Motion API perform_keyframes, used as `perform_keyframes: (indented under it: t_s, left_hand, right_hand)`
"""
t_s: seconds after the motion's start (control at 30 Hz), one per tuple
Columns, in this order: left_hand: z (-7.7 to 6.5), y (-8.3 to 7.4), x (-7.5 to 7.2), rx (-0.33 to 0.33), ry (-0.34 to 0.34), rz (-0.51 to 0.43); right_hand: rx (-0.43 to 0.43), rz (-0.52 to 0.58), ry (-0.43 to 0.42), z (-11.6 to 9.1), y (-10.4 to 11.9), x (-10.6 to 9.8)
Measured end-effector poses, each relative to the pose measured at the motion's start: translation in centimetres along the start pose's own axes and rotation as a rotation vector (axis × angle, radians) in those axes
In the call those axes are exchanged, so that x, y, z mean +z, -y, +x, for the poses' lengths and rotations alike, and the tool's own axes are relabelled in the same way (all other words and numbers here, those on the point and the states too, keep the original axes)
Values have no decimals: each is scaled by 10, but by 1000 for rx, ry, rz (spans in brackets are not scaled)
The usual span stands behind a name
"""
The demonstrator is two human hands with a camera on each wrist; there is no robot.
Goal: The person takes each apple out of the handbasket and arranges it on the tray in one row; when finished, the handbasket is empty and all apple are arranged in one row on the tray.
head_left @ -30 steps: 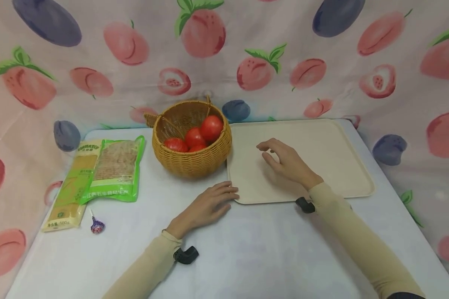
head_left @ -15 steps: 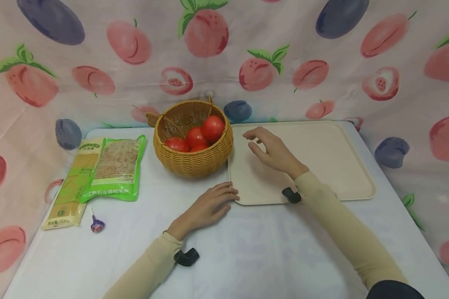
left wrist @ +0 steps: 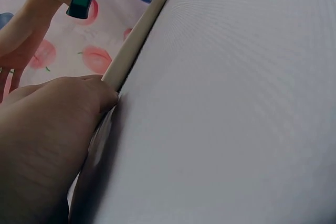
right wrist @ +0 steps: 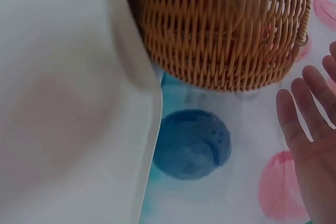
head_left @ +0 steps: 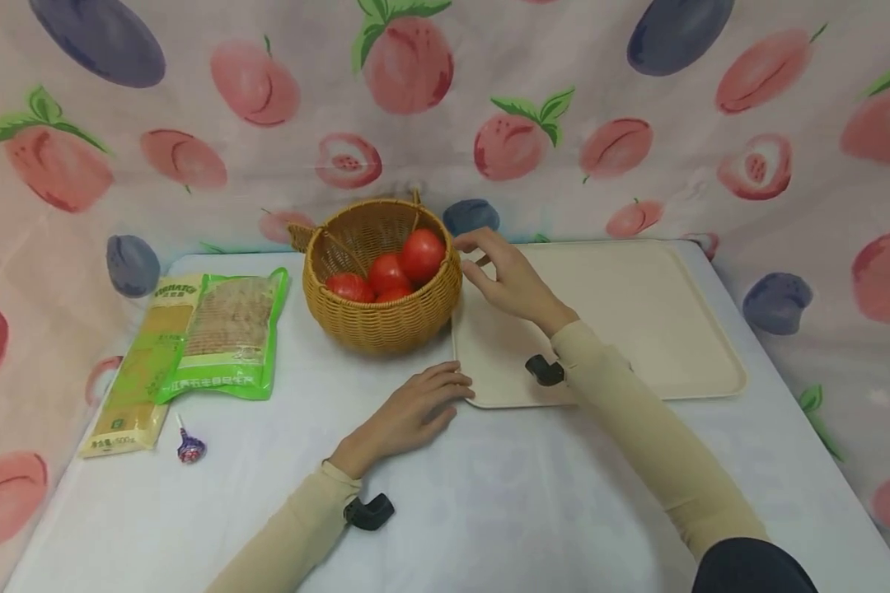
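Observation:
A round wicker basket (head_left: 381, 325) holds several red tomatoes (head_left: 423, 256) and stands at the back of the table. My right hand (head_left: 515, 276) hovers over the left part of a cream tray (head_left: 623, 321), its fingertips right at the basket's right rim. In the right wrist view its fingers (right wrist: 310, 111) are extended beside the wicker basket (right wrist: 220, 35), with nothing in them. My left hand (head_left: 408, 412) rests on the table, fingertips at the tray's near left corner. The left wrist view shows that hand (left wrist: 58, 124) against the tray's edge (left wrist: 136, 38).
On the left lie a green-edged food packet (head_left: 230, 333) and, partly under it, a long yellow packet (head_left: 141, 371). A lollipop (head_left: 190, 445) in a purple wrapper lies in front of them. A fruit-print cloth (head_left: 415, 140) hangs behind the table.
My right hand has moved left and a little farther back, from above the tray to the basket's rim. My left hand stays in place, and the basket and tomatoes have not moved.

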State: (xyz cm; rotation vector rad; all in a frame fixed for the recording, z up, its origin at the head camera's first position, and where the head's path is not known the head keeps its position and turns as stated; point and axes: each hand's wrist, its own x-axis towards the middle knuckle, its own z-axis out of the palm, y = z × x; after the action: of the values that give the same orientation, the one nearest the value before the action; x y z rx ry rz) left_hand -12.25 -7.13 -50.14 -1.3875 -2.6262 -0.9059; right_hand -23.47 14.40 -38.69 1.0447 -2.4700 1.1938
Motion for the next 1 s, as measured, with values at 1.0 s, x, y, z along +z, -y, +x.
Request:
perform_keyframes:
  t_s: [1.0]
  left_hand:
    - [-4,10,2,51,4,8]
  right_hand:
    - [269,-254,316,71,8,18]
